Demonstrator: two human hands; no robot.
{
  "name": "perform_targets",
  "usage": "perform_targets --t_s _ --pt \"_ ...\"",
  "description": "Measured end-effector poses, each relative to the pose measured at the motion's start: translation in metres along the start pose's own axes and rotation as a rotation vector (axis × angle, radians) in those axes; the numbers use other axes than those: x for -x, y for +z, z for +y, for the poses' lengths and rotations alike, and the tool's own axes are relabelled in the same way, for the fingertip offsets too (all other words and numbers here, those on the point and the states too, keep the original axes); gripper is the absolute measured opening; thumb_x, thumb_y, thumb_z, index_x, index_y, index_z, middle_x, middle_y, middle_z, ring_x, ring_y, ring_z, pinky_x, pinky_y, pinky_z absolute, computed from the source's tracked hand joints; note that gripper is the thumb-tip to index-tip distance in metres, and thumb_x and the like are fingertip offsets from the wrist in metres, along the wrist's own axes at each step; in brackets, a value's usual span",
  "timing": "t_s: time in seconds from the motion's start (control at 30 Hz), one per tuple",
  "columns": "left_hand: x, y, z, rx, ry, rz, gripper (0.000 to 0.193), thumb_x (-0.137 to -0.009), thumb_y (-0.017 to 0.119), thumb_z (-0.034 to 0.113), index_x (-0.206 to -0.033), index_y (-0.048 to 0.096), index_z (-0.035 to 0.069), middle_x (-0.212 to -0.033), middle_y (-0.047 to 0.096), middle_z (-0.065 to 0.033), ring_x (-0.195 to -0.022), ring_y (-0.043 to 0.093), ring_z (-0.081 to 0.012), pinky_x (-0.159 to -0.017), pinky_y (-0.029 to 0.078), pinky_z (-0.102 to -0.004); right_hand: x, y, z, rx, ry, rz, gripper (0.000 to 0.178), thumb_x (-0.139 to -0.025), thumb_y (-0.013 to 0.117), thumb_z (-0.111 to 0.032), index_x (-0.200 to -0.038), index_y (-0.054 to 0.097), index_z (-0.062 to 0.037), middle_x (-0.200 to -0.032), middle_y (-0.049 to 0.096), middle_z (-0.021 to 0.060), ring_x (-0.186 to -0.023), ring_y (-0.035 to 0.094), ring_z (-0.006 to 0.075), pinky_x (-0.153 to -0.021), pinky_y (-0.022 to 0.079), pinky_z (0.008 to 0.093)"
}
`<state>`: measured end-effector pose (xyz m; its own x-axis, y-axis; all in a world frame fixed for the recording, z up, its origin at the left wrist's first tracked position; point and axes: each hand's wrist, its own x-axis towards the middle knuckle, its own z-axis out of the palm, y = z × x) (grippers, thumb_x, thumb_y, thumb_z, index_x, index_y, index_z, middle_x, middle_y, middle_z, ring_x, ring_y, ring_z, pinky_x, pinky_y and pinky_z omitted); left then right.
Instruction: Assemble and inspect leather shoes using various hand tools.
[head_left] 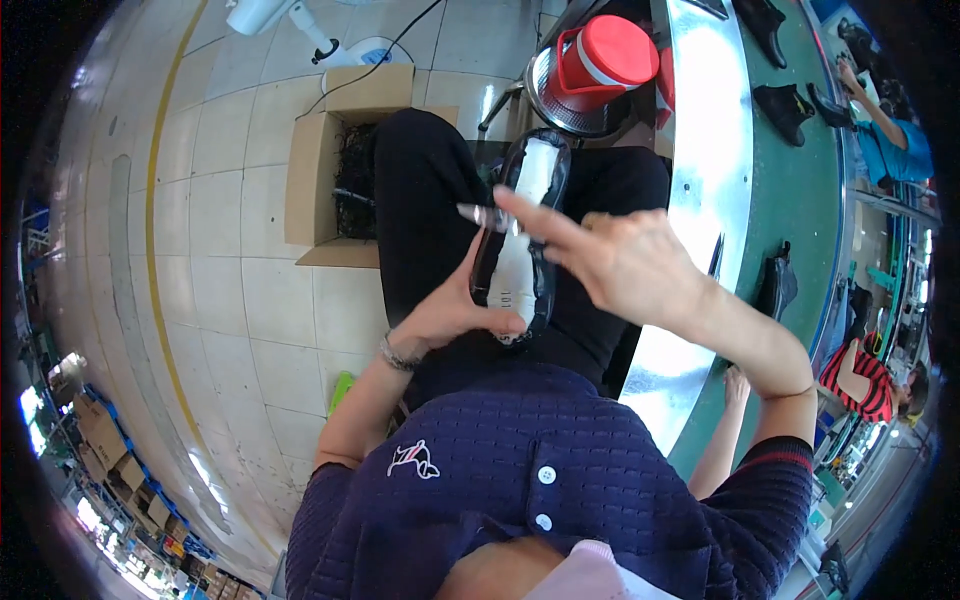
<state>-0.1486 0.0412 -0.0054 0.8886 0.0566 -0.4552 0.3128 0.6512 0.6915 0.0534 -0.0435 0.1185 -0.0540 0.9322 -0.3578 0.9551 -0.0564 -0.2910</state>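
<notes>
A black shoe upper (541,163) with a white insole lies bottom up in my lap, lengthwise between my thighs. My left hand (452,305) grips its near end from the left side, thumb across the white bottom. Over the middle of the shoe, my right hand (625,255) is closed on a small silvery metal tool (484,215), index finger stretched along it. The tool's pointed end sticks out to the left. It is blurred, so its exact kind and whether it touches the shoe cannot be made out.
An open cardboard box (315,180) with black scraps stands left of my knee. Ahead, a red lidded jug (612,55) sits on a metal stool (545,85). To my right runs a metal bench edge (708,130) beside a green conveyor (805,215) carrying black shoes (783,112). Other people work beyond.
</notes>
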Motion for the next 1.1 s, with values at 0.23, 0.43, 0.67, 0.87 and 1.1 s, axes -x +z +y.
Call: perform_targets --t_s 0.23,0.43,0.67,0.87,1.1 --pt "-0.041 -0.013 0.041 0.333 -0.173 -0.015 0.101 -0.081 0.079 0.025 -0.155 0.011 0.019 -0.136 0.046 -0.0028 -0.123 0.047 -0.0145 -0.103 0.039 -0.0323 -0.022 0.001 0.031 -0.033 0.037 0.112 0.063 -0.092 0.06 -0.023 -0.149 0.033 -0.0285 -0.062 0.062 0.0103 -0.052 0.062 0.0254 -0.048 0.048 0.0357" --pt "-0.053 0.001 0.044 0.183 -0.183 0.04 0.094 -0.081 0.079 0.03 -0.151 0.019 0.015 -0.131 0.05 -0.0023 -0.116 0.051 -0.0132 -0.101 0.041 -0.033 0.023 0.007 0.033 -0.246 0.123 0.295 0.052 -0.096 0.054 -0.03 -0.146 0.038 -0.0232 -0.056 0.059 0.0107 -0.05 0.062 0.0257 -0.051 0.049 0.0368" --pt "-0.04 0.01 0.037 -0.112 0.167 -0.073 0.12 -0.073 0.084 0.015 -0.155 -0.003 0.015 -0.155 0.022 -0.0083 -0.14 0.026 -0.0171 -0.114 0.023 -0.0337 0.078 0.045 0.032 -1.548 0.366 0.336 0.036 -0.101 0.046 -0.036 -0.111 0.061 -0.0043 -0.08 0.067 0.0079 -0.082 0.065 0.0153 -0.079 0.048 0.031" --pt "-0.05 -0.008 -0.013 -0.156 0.208 -0.216 0.145 -0.058 0.092 0.008 -0.153 -0.016 0.024 -0.161 -0.002 -0.0065 -0.144 0.015 -0.0166 -0.115 0.019 -0.0339 0.084 0.094 0.018 -1.748 0.332 0.081 0.024 -0.088 0.069 -0.01 -0.108 0.056 -0.004 -0.094 0.07 0.0135 -0.079 0.066 0.014 -0.066 0.051 0.0262" --pt "-0.049 -0.007 -0.032 0.076 0.247 -0.298 0.137 -0.059 0.092 0.042 -0.156 -0.003 0.021 -0.157 0.018 -0.0077 -0.14 0.025 -0.022 -0.113 0.025 -0.0339 0.086 0.109 0.001 -1.726 0.408 -0.134 0.035 -0.101 0.052 -0.033 -0.099 0.063 0.0001 -0.073 0.063 0.0043 -0.068 0.061 0.0093 -0.06 0.049 0.023"
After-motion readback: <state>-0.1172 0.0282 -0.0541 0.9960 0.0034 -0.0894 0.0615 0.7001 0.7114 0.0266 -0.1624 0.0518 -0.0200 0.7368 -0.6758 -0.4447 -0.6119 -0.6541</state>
